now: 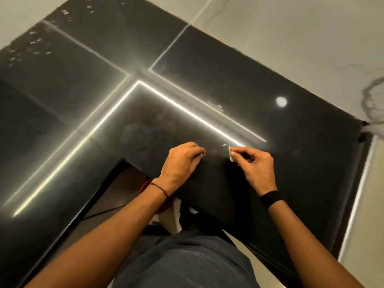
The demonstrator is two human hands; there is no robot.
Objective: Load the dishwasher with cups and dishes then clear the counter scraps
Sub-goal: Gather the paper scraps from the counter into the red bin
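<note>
Both hands work over a glossy black counter [207, 84] near its inner corner. My left hand [181, 161] has its fingers curled, and its fingertips pinch a small pale scrap [202, 154] on the surface. My right hand [254, 165] pinches a thin pale-green scrap [230, 150] between thumb and forefinger, just above the counter. Another tiny pale scrap [224, 145] lies loose on the counter between the two hands, slightly further back. No cups, dishes or dishwasher are in view.
The L-shaped counter reflects bright ceiling light strips and a round lamp [281, 101]. Water droplets [25, 48] dot its far left end. Pale marble-look wall [291, 28] borders the back and right. The counter's inner edge [99, 196] runs beside my legs, with dark floor below.
</note>
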